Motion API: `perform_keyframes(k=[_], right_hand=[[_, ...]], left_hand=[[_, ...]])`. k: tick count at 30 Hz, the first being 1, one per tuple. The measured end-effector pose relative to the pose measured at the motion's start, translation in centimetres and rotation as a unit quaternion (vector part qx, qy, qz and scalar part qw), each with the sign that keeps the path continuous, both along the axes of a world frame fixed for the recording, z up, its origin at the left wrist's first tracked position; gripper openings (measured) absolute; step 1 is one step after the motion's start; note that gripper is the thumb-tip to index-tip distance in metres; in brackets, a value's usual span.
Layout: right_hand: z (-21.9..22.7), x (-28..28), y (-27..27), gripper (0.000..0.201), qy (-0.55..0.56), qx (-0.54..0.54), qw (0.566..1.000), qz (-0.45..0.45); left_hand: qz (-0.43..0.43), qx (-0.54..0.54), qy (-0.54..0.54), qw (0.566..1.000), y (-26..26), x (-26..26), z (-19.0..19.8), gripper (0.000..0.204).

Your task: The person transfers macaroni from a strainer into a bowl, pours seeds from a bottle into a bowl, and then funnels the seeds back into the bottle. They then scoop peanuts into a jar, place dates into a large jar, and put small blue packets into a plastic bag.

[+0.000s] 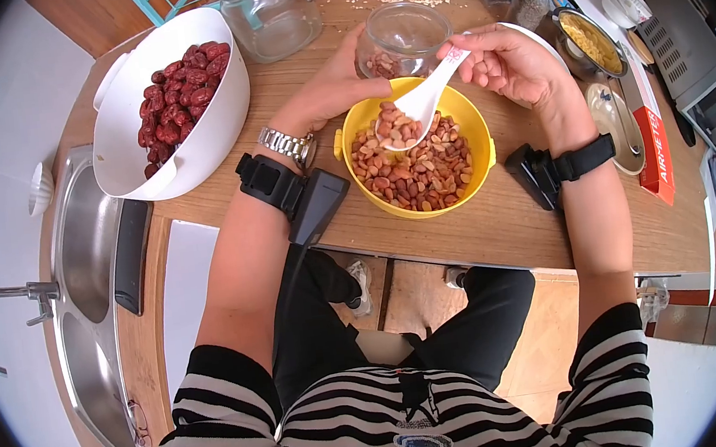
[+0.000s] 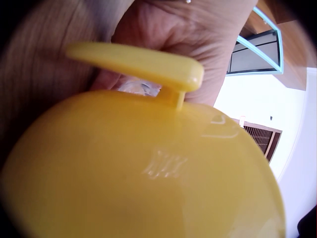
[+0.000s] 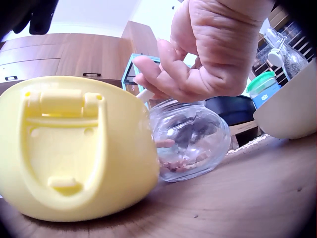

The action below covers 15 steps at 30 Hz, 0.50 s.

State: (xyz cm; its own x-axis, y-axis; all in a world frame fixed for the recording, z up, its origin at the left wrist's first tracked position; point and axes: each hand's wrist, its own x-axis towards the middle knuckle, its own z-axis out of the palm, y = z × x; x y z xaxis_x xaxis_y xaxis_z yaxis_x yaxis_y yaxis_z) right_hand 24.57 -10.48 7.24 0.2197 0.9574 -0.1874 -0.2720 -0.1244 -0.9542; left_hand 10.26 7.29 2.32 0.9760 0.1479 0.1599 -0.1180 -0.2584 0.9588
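My right hand (image 1: 516, 63) pinches the handle of a white spoon (image 1: 432, 93) heaped with red-skinned peanuts (image 1: 398, 125). The spoon's bowl is held over a yellow bowl (image 1: 482, 145), where many more peanuts lie. Just beyond it stands a small glass jar (image 1: 402, 22) with some peanuts at the bottom. Around the jar's left side curls my left hand (image 1: 331, 87), its thumb close to the yellow bowl's rim. In the right wrist view, a finger shows through the glass jar (image 3: 198, 141). A handle on the yellow bowl (image 2: 148, 168) partly hides the palm in the left wrist view.
Left stands a white basin (image 1: 223, 142) of dried red dates (image 1: 183, 98), beside a steel sink (image 1: 90, 243). A large clip-top jar (image 1: 271, 23) is at the back. On the right are a metal pot (image 1: 571, 53) with yellow contents and an oval dish (image 1: 604, 115).
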Motion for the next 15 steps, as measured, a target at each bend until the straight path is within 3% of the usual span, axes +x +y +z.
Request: perform_keyframes(k=[2,4,5,7,9,11,13,15], right_hand=[[0.4,-0.1,-0.1,0.021,0.024,0.0,0.999,-0.036],[0.7,0.1,-0.3,0.024,0.076,0.015,0.992,-0.098],[0.6,0.7,-0.4,0.024,0.076,0.015,0.992,-0.098],[0.5,2.2,-0.7,0.025,0.156,0.083,0.984,0.014],[0.9,2.3,-0.8,0.024,0.165,0.098,0.981,-0.005],[1.4,2.3,-0.9,0.025,0.138,0.152,0.974,-0.096],[1.7,2.9,-1.1,0.023,0.144,0.15,0.973,-0.096],[1.8,2.8,-1.1,0.026,0.062,0.171,0.954,-0.236]], left_hand=[[0.002,0.001,0.05,0.999,-0.1,-0.1,0.4,0.092],[0.003,-0.006,0.024,1.0,0.0,0.3,-0.2,0.091],[0.005,-0.014,-0.002,1.0,-0.2,0.3,-0.1,0.09],[0.011,-0.007,0.013,1.0,-0.6,-0.1,0.4,0.083],[0.016,-0.001,0.028,0.999,-0.6,-0.2,0.6,0.077],[0.005,0.022,0.005,1.0,0.0,0.1,-0.1,0.077],[-0.005,-0.004,-0.001,1.0,0.1,0.3,-0.6,0.078],[-0.015,-0.03,-0.006,0.999,0.2,0.3,-0.7,0.079]])
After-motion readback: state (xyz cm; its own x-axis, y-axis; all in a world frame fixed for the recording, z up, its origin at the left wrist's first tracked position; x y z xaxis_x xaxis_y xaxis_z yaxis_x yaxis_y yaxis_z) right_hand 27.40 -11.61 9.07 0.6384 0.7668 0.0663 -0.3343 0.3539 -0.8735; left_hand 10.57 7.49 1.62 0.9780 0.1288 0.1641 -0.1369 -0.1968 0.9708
